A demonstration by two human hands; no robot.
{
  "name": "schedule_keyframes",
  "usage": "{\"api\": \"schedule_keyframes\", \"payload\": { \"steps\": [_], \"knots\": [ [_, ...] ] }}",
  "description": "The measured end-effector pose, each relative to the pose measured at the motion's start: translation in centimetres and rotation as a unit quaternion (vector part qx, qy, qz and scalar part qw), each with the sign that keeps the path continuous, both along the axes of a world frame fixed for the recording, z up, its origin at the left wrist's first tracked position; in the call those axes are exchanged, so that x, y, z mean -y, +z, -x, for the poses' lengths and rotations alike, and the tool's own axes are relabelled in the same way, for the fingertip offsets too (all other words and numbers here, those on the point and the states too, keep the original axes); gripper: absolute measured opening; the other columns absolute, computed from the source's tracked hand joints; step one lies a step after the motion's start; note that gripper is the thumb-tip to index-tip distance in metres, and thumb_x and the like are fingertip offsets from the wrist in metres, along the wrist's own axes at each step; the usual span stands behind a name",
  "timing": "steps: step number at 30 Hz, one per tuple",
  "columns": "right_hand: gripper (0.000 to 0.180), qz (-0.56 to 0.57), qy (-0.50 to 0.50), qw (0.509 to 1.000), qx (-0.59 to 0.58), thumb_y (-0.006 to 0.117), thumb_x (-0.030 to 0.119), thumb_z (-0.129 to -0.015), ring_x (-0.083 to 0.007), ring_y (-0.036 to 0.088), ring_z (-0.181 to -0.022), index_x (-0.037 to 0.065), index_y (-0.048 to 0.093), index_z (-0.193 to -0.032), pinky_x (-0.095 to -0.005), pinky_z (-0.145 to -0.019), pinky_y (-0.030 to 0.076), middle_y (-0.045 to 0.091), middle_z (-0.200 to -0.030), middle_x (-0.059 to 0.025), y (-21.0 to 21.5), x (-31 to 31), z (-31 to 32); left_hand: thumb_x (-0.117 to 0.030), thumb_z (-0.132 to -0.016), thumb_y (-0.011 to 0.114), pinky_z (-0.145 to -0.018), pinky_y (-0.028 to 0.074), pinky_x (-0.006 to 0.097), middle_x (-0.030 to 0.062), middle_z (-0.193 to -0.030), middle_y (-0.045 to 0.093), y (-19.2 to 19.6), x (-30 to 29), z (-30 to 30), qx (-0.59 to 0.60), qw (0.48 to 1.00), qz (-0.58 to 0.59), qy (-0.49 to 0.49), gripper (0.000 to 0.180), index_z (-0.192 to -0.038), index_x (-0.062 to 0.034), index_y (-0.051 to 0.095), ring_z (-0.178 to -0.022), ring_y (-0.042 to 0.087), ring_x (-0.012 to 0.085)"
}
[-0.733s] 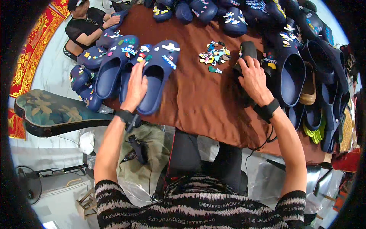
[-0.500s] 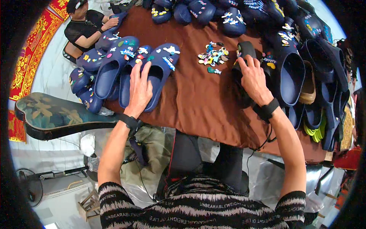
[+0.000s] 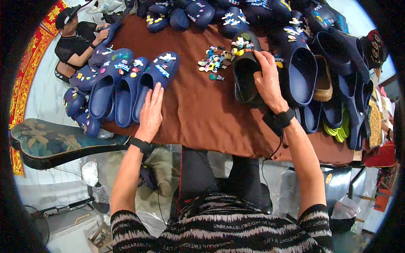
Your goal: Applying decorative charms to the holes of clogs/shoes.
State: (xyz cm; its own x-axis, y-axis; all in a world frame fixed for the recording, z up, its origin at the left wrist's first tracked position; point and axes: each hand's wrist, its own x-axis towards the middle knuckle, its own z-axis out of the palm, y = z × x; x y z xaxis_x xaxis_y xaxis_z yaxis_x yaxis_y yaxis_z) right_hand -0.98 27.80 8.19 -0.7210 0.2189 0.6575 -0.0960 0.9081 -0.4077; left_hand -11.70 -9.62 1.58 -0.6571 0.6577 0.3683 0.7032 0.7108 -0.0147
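My left hand [image 3: 151, 110] lies with fingers stretched out along the side of a navy clog [image 3: 145, 90], the right one of a row with colourful charms on the toes. Another navy clog [image 3: 125, 101] stands beside it. My right hand [image 3: 268, 82] grips the right edge of a black clog [image 3: 247, 78], fingers bent over its rim near the toe. White, yellow and green charms show on that clog's toe. A pile of small loose charms [image 3: 215, 59] lies on the brown cloth just left of it, with a single green-and-white charm [image 3: 216, 77] nearer me.
Brown cloth [image 3: 198, 114] covers the table. More navy clogs [image 3: 301, 80] crowd the right side, with a tan clog [image 3: 322, 82] and lime-green ones [image 3: 336, 131] among them. Charmed clogs [image 3: 198, 14] line the far edge. A floral-padded stool [image 3: 63, 141] stands left. Another person [image 3: 78, 40] handles a clog at far left.
My left hand has slid off the top of the navy clogs to the side of the right one. The black clog has come left towards the charms, its opening now showing, my right hand on it.
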Motion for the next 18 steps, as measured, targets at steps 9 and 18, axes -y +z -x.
{"api": "schedule_keyframes", "payload": {
  "steps": [9,18],
  "knots": [
    [0.054,0.324,0.099,0.941,0.018,0.053,-0.004,-0.075,-0.0286,0.053,-0.125,-0.001,0.056,-0.129,-0.035,-0.108,0.04,0.057,-0.129,-0.0167,-0.8,3.5,-6.2,0.012,-0.079,0.053,-0.1,0.052,0.044,0.0067,-0.161,0.03,-0.9,-1.2,2.5,-0.022,0.999,0.014,0.036,0.071,-0.147,-0.0033,0.039,-0.131,0.047,0.038],
    [0.052,0.385,0.074,0.92,0.017,0.052,-0.001,-0.076,-0.0301,0.051,-0.124,-0.002,0.055,-0.128,-0.0371,-0.109,0.038,0.054,-0.127,-0.0164,-5.3,9.1,-11.6,-0.005,-0.089,0.056,-0.116,0.029,0.051,0.0256,-0.144,0.042,0.1,-2.9,-2.0,-0.04,0.992,-0.12,-0.002,0.05,-0.138,-0.0015,0.05,-0.136,0.038,0.0447]
  ]
}}
